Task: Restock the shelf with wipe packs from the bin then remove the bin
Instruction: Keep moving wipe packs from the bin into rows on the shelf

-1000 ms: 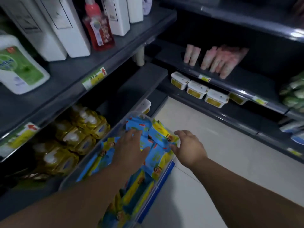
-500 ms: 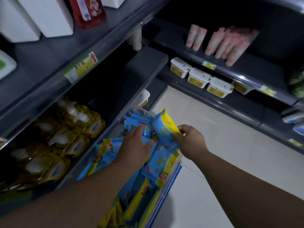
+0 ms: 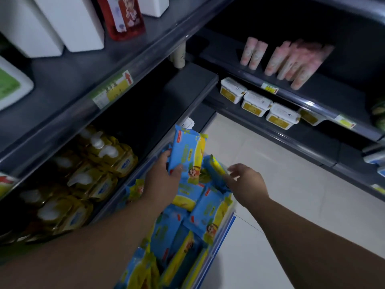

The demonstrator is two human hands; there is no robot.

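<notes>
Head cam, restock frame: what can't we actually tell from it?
Head view, whether the right hand grips the tilted pack or only touches it: blurred, contact hidden behind the pack.
Bin: near end cut off by the bottom edge, left forearm covers part; packs left uncountable.
Shelf label text: too small, blurred.
Shelf space beyond the raised pack in the left hand: too dark.

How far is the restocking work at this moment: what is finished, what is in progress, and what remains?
Done: nothing visible yet; the shelf beside the yellow bottles shows no packs. In hand: the left hand holds one wipe pack raised over the bin; the right hand is at a second pack, grip unclear. Left: the bin is still full and not removed.
</notes>
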